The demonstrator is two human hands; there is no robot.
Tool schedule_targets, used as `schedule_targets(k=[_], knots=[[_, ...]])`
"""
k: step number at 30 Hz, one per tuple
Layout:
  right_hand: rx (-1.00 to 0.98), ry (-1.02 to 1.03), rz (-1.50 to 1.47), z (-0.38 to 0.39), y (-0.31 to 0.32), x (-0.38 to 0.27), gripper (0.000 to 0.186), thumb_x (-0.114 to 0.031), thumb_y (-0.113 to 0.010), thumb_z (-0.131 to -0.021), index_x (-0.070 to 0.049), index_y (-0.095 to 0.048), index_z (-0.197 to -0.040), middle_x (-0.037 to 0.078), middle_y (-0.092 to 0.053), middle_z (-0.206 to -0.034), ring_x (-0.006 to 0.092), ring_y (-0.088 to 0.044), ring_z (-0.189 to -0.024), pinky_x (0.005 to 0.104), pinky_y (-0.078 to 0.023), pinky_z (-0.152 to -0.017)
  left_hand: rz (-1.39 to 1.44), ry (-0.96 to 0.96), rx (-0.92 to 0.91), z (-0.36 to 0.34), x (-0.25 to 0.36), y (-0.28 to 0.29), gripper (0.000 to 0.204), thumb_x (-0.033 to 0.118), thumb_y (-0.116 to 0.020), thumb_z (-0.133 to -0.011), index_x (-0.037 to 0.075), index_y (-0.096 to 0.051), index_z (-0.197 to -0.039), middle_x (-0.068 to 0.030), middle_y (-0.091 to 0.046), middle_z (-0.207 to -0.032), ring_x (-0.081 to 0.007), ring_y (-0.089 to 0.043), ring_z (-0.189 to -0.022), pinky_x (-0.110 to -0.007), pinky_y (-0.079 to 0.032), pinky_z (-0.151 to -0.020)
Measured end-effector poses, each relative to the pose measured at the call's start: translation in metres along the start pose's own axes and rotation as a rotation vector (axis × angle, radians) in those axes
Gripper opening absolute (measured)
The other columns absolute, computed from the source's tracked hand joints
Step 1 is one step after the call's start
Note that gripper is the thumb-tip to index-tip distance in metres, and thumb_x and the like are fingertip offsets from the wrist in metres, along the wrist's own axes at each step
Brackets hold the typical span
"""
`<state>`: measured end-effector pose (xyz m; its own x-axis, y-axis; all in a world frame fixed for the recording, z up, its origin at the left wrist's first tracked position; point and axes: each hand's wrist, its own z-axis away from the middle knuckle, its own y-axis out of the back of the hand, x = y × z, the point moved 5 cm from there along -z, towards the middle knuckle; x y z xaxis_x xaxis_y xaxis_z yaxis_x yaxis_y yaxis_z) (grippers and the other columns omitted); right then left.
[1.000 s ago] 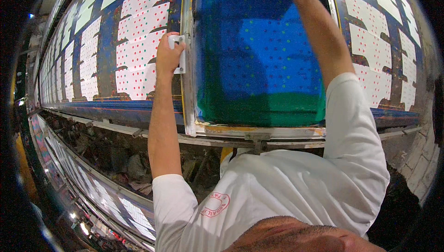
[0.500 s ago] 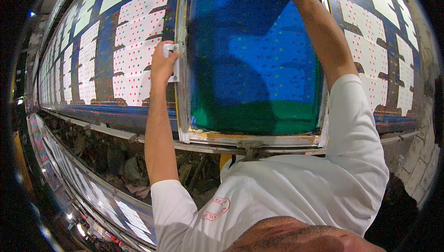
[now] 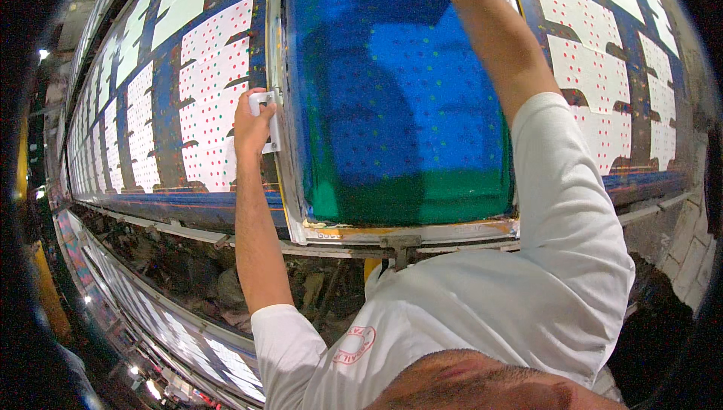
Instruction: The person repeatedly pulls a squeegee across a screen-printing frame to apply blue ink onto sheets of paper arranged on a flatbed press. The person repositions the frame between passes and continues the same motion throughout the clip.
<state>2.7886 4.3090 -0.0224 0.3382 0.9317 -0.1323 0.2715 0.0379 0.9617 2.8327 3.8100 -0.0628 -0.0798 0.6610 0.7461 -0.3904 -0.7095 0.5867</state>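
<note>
A printing screen (image 3: 452, 231) with a pale frame lies across the long table in front of me. Its mesh (image 3: 459, 120) looks blue with a green border, and small dots show through it. My left hand (image 3: 251, 130) is closed around a white handle (image 3: 274, 139) on the frame's left side. Toward the far end of the screen my right arm (image 3: 493, 26) reaches over the mesh. The upper picture edge cuts off my right hand, so whatever it holds is hidden. Dark shadows fall across the mesh.
White cut pieces with red and green dots (image 3: 215, 101) lie left of the screen. More dotted pieces (image 3: 591, 71) lie to its right. A metal rail (image 3: 188, 231) runs along the table's near edge. Another long table with pale pieces (image 3: 181, 342) stands at the lower left.
My right hand, partly visible at the top edge before, has passed out of view. The whole view has shifted slightly, with the screen lower and further left. My left hand stays on the handle.
</note>
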Motion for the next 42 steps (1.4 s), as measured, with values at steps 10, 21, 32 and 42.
schedule_targets(k=[10, 21, 32, 42], knots=[[0.083, -0.265, -0.027, 0.065, -0.005, -0.028, 0.02, -0.019, -0.064, -0.086, -0.009, -0.079, -0.095, 0.018, -0.077, -0.099, 0.0378, -0.075, -0.095, 0.0467, -0.061, -0.08, 0.009, -0.211, 0.008, -0.02, -0.018, 0.002, 0.04, 0.012, -0.077, -0.083, 0.008, -0.064, -0.121, -0.0008, -0.059, -0.086, -0.0136, -0.058, -0.075, -0.033, -0.051, -0.073], [-0.042, -0.475, -0.011, 0.26, 0.069, -0.084, 0.022, -0.018, -0.066, -0.084, -0.004, -0.079, -0.097, 0.021, -0.076, -0.1, 0.04, -0.075, -0.092, 0.0502, -0.061, -0.081, -0.026, -0.312, -0.04, -0.056, -0.04, -0.007, 0.044, 0.02, -0.079, -0.083, 0.006, -0.06, -0.121, -0.0094, -0.065, -0.094, -0.0187, -0.064, -0.072, -0.033, -0.055, -0.058], [-0.205, -0.589, 0.035, 0.391, 0.111, -0.134, 0.023, -0.018, -0.067, -0.082, -0.007, -0.077, -0.1, 0.018, -0.076, -0.099, 0.0383, -0.074, -0.094, 0.0501, -0.06, -0.083, -0.225, -0.453, 0.102, -0.036, -0.013, -0.002, 0.05, 0.028, -0.077, -0.078, 0.005, -0.065, -0.12, -0.0185, -0.071, -0.11, -0.0352, -0.07, -0.101, -0.044, -0.053, -0.092], [-0.346, 0.034, -0.047, 0.485, 0.13, -0.213, 0.035, -0.009, -0.07, -0.075, -0.012, -0.075, -0.11, 0.012, -0.074, -0.102, 0.0359, -0.071, -0.099, 0.0495, -0.058, -0.085, -0.199, -0.382, 0.099, -0.04, -0.018, -0.006, 0.05, 0.025, -0.072, -0.077, 0.009, -0.062, -0.123, -0.0233, -0.072, -0.115, -0.0412, -0.069, -0.108, -0.048, -0.053, -0.096]])
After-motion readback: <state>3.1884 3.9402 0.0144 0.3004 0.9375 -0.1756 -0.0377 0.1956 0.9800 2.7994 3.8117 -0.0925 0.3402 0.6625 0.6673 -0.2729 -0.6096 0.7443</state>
